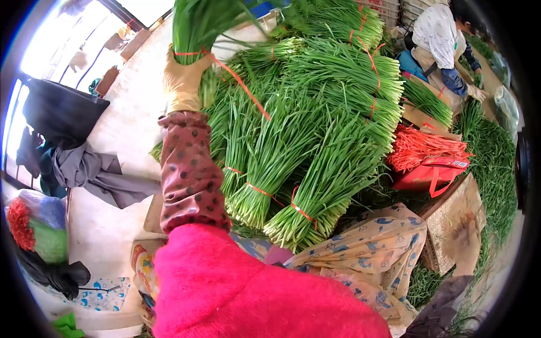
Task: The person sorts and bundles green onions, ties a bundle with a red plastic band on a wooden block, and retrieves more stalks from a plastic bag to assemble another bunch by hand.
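Note:
My left hand (185, 81), in a pale glove below a spotted oversleeve, is closed round a bunch of green chives (191, 28) at the top. A red tie circles that bunch, and its long loose end trails down to the right. Below and beside it lies a large pile of tied chive bunches (338, 73), their pale cut ends toward the right and the front. At the lower right, my right hand (465, 239) is over a cardboard box (437, 239), its fingers apart and somewhat blurred. Nothing shows in it.
Red tie strips (425, 147) lie in and over a red bag (431, 173) at the right. Behind it a co-worker (437, 39) bends over more chives. Loose green leaves (493, 169) cover the right side. Dark cloths (65, 115) hang at the left.

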The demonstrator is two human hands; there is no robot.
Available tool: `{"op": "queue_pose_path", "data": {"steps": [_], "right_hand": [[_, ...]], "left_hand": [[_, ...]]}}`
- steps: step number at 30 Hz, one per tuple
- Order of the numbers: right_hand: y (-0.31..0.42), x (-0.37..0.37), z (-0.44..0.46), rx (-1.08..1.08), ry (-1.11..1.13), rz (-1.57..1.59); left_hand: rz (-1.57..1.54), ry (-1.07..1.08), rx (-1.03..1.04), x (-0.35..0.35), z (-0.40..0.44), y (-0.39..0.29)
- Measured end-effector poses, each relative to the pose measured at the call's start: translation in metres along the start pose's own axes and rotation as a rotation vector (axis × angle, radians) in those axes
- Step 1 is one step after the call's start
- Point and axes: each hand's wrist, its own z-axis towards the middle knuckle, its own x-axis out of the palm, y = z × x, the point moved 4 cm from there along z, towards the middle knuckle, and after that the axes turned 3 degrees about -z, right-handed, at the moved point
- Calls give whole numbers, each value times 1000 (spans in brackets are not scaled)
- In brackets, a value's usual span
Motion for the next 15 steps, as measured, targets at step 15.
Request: {"op": "queue_pose_path", "data": {"steps": [15], "right_hand": [[-39, 8, -19, 357, -165, -263]], "left_hand": [[-1508, 324, -783, 253, 24, 75]]}}
